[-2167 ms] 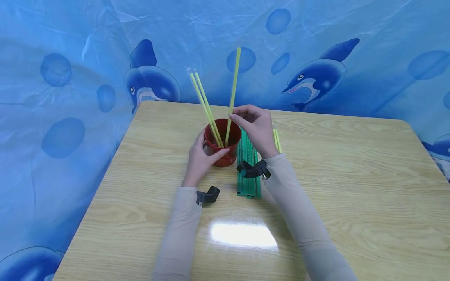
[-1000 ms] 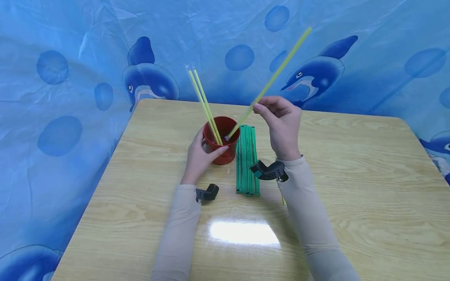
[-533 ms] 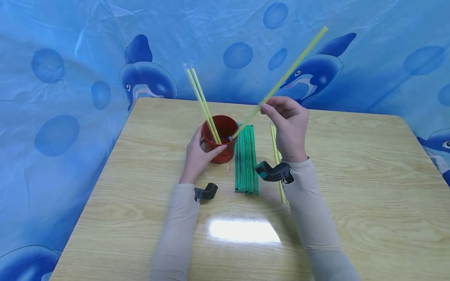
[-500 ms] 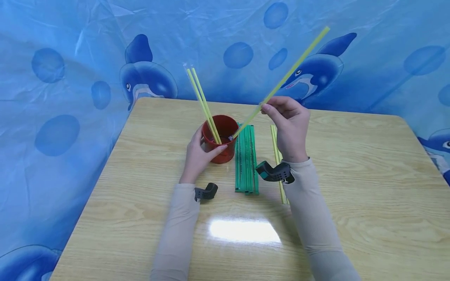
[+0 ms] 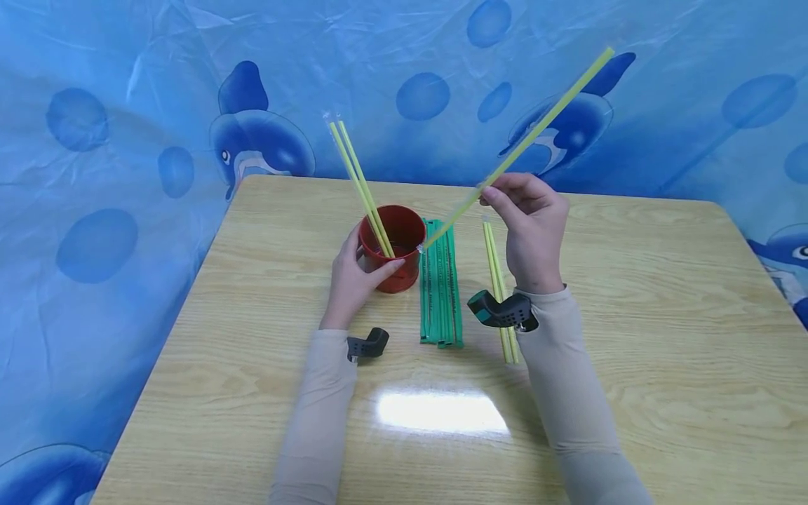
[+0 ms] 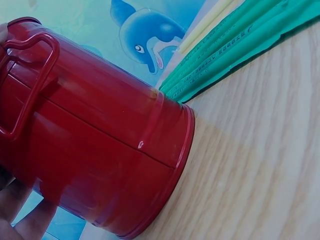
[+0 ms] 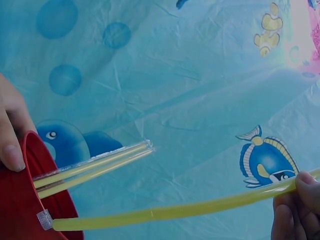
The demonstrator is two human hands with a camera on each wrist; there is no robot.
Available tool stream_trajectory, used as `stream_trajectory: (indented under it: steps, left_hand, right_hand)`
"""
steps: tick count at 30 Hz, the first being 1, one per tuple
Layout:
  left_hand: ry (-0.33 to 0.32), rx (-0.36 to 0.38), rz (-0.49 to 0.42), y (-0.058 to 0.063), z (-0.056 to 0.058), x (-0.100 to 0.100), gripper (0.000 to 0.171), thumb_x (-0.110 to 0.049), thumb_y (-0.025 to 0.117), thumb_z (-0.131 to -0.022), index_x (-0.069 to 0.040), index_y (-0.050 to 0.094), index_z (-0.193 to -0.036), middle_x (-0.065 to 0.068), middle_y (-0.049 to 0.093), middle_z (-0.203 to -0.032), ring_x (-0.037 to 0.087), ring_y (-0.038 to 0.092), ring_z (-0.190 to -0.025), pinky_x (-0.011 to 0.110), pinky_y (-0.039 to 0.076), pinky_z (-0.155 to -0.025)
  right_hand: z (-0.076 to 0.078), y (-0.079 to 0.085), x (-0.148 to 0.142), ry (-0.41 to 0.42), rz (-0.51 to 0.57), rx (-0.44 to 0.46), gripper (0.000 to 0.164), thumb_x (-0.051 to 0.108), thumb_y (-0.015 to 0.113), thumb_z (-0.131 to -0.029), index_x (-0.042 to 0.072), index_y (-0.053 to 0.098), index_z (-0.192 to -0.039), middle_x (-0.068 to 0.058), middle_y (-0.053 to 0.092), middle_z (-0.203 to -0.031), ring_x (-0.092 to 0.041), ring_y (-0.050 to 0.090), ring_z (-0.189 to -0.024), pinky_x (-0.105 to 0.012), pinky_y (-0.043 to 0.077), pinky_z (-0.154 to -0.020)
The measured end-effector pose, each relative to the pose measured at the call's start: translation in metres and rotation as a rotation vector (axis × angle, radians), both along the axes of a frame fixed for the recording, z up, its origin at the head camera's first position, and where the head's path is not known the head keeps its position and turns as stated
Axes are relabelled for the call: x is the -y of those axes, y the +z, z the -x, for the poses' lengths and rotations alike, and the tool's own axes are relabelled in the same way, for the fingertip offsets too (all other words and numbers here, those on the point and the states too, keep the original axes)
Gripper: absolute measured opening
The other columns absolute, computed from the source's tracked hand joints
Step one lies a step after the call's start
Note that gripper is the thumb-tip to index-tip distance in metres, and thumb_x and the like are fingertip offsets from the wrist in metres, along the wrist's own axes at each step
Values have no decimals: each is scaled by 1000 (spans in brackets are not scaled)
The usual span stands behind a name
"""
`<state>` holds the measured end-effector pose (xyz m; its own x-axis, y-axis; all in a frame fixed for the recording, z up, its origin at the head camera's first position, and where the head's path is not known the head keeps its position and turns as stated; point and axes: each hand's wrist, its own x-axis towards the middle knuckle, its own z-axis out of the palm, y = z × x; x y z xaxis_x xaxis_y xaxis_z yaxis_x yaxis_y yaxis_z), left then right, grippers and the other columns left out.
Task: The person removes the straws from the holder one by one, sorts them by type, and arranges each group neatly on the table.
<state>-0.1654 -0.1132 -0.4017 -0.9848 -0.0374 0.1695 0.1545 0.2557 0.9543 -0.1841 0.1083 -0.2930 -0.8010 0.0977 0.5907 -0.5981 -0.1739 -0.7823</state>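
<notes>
Yellow straw (image 5: 536,131) pinched in the right hand (image 5: 536,228) has left the inside of the red cup (image 5: 404,231), lower end now by its right rim; the left hand (image 5: 351,284) grips the cup.

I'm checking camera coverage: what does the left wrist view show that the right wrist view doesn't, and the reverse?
Only the left wrist view shows the cup's handle, the green packets, what look like straws lying beyond them, and the table.

Only the right wrist view shows the right hand pinching a straw, two straws standing in the cup, and printed fish.

Both show the red cup, the left hand and a dolphin backdrop.
</notes>
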Motion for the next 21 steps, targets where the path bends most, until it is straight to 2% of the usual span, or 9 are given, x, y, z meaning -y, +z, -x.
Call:
stream_trajectory:
  steps: [6, 12, 21]
  left_hand:
    - [-1, 7, -14, 1, 0, 0, 81, -27, 78, -79, -15, 33, -146, 2, 45, -139, 17, 39, -129, 40, 45, -97]
    - [0, 25, -15, 0, -2, 1, 82, -29, 78, -79, -15, 32, -146, 2, 44, -140, 17, 38, -130, 40, 44, -99]
    - [-7, 19, -14, 1, -2, -1, 82, -29, 77, -79, -15, 32, -146, 2, 43, -141, 17, 37, -130, 40, 43, -100]
  right_hand:
    - [-2, -1, -7, -5, -16, 16, 10, -2, 67, -84, -11, 66, -87, -8, 68, -79, -18, 64, -70, -31, 53, -73]
    - [-5, -3, -17, 16, 9, 77, 5, -8, 64, -84, -7, 68, -86, -8, 68, -80, -19, 63, -71, -30, 53, -74]
    - [-13, -8, -41, 2, -16, 158, 6, -4, 67, -84, -6, 69, -89, -8, 69, -82, -18, 63, -73, -27, 52, -76]
